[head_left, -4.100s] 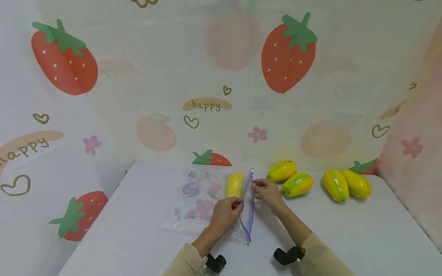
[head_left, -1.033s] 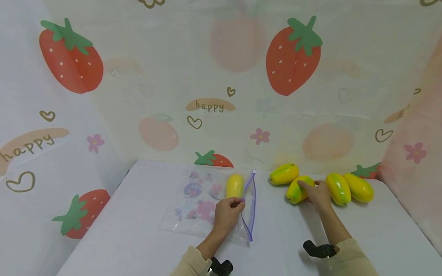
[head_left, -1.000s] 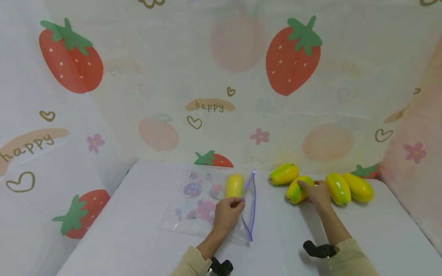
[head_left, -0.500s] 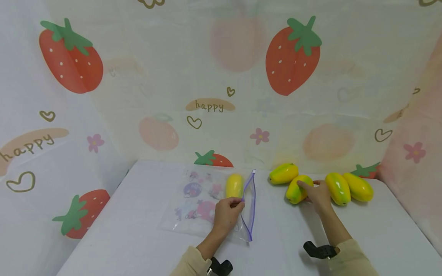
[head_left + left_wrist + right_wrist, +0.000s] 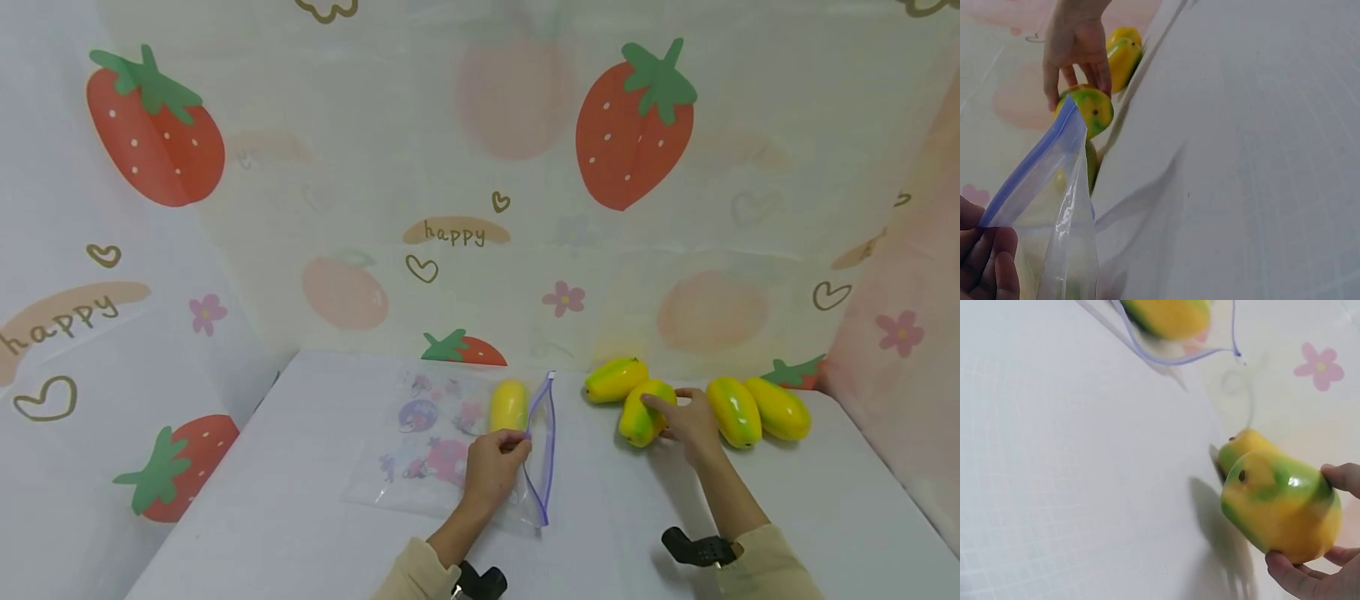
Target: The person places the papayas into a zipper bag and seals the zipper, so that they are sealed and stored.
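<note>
My left hand (image 5: pixel 493 471) pinches the purple-edged mouth of a clear zip-lock bag (image 5: pixel 382 483) with pink and purple prints, lying flat on the table. The bag's mouth gapes toward the right, as the left wrist view also shows. Inside it, near the mouth, lies one yellow papaya (image 5: pixel 509 403). To the right, my right hand (image 5: pixel 692 422) grips a yellow-green papaya (image 5: pixel 643 415), thumb on one side and fingers on the other. In the right wrist view this held papaya (image 5: pixel 1282 509) shows its dark end spot, and its shadow falls on the table beside it.
Behind the held papaya lies another papaya (image 5: pixel 615 380). Two more, a papaya (image 5: pixel 732 411) and its neighbour papaya (image 5: pixel 780 408), lie side by side just right of my right hand. A printed backdrop (image 5: pixel 480 125) rises at the white table's (image 5: pixel 300 433) back edge.
My right hand has left the bag's mouth, moved right and taken hold of a papaya. That papaya has turned more upright and shifted slightly left. My left hand stays at the bag.
</note>
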The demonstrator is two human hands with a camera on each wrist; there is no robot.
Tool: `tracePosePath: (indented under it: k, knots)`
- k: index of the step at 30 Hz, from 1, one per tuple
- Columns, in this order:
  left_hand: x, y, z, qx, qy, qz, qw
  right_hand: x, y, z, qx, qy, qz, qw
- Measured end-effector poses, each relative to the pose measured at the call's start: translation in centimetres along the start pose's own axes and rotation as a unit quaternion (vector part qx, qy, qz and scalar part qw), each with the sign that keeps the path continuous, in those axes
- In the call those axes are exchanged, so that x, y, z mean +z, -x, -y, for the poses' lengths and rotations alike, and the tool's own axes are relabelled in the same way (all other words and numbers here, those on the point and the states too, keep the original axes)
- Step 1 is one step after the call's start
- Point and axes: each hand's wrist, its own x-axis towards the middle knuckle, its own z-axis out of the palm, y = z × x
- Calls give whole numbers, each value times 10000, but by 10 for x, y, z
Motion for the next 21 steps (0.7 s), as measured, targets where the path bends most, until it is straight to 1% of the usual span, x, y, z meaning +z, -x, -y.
tracePosePath:
  k: [6,15,21]
  knots:
    - [0,0,0,27,38,-13,10000,0,5,5,-154,123,96,9998]
    - [1,0,2,90,131,2,9999,0,10,9,-337,136,311,9989]
    - [0,0,3,96,152,18,9998,2,13,12,-448,371,448,9973]
